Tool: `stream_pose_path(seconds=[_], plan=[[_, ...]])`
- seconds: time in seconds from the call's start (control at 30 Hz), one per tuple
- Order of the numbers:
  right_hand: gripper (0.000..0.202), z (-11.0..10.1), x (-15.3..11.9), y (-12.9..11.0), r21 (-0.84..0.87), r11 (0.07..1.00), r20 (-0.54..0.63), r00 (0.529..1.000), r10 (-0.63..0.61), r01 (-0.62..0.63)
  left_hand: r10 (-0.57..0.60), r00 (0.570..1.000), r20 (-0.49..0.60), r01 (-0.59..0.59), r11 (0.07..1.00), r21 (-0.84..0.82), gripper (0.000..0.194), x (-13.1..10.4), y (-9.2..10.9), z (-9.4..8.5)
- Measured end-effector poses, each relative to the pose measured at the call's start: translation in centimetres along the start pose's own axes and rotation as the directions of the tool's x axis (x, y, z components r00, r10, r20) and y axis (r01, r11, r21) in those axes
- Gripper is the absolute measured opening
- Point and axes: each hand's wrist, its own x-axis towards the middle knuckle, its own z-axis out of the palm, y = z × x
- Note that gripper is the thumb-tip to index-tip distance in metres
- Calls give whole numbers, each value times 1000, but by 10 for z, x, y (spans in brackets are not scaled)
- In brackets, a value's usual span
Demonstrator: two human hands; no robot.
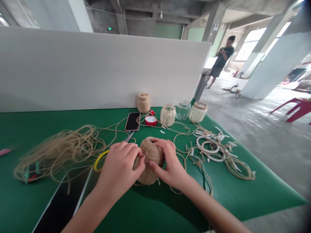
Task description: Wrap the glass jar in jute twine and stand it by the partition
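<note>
Twine-wound piece [151,155]: between my hands, over the green table [243,194], right in front of me.
Right hand [171,163]: clamped on its right side, fingers over the top, thumb on the front.
Left hand [121,165]: at its left face, thumb and forefinger nearly meeting; can't tell whether they pinch a strand.
Scissors [99,160]: yellow-handled, beside my left hand.
Loose twine [77,142]: tangled heap, farther left.
Phone [132,122]: beyond my hands, near a red-rimmed roll [151,121].
</note>
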Motion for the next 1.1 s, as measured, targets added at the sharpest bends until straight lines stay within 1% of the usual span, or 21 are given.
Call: stream_pose_path(seconds=[0.13, 0.3, 0.47, 0.67, 0.9, 1.1], plan=[[43, 3, -2, -3, -49, 999, -17, 1000, -1, 1, 18, 999, -27, -15, 994, 105, 12, -2, 5, -2], [43, 5, -5, -6, -95, 995, -38, 999, 15, -18, 2, 1000, -3, -1, 985, 174, 15, -5, 10, -3], [42, 6, -6, -9, -112, 994, -43, 999, 15, -20, -32, 999, 5, 30, 984, 177, 16, -5, 14, -3], [42, 5, -8, -10, -119, 993, -42, 999, 1, -6, -39, 999, 28, 33, 983, 180, 16, -5, 17, -5], [41, 7, -9, -14, -132, 991, -49, 999, -5, -1, -68, 997, -28, 73, 979, 188, 12, -5, 19, -3], [42, 6, -9, -13, -133, 991, -22, 1000, -19, 16, -99, 995, -16, 100, 974, 205, 16, -5, 21, -2]])
